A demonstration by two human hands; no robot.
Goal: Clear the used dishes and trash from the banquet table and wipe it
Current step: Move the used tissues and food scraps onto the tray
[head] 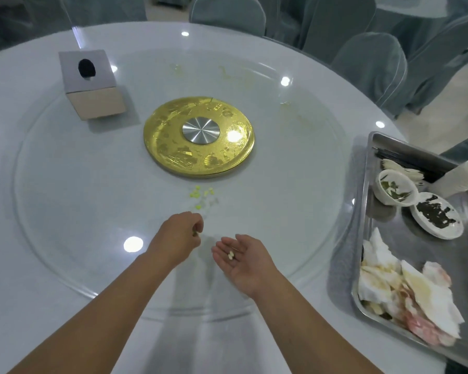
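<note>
Scattered yellow crumbs [201,195] on the glass turntable [65,211], just ahead of the left hand [183,230] and nearer to it than to the right. Left fingertips pinched on one small bit. Right hand [243,261] flat, palm up, cupping two pale pieces [230,256]. Steel tray [362,238] of used dishes off to the right.

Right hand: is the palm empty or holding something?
Holding something. The right hand lies open, palm up, above the glass turntable, with two small pale crumbs resting on the palm.
</note>
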